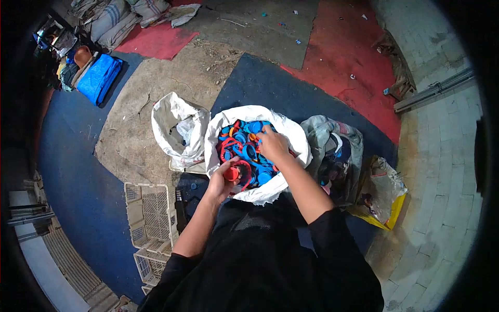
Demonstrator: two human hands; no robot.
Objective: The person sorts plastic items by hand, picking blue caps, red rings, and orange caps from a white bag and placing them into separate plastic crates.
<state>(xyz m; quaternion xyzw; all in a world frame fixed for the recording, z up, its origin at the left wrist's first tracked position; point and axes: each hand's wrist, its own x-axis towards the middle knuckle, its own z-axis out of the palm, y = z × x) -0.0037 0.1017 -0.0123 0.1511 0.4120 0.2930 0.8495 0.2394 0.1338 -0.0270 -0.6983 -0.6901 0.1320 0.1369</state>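
A white woven sack point(217, 136) with its rim rolled down stands in front of me, filled with blue, red and orange plastic caps and rings point(248, 152). At the sack's near left side, my left hand point(220, 182) is closed around a red cap point(231, 174). A red ring point(246, 177) hangs beside that cap, close to the fingertips. My right hand point(273, 145) reaches over the pile from the right, fingers bent down among the caps near the far side. Its fingertips are partly hidden, and I cannot tell what they pinch.
A smaller white sack point(162, 122) with clear plastic stands left. On the right are a grey sack point(317, 127) with dark items and a yellow-edged bag point(391, 210). Beige plastic crates point(150, 208) lie near left. A blue folded tarp point(101, 78) sits far left; a brick wall point(442, 218) runs right.
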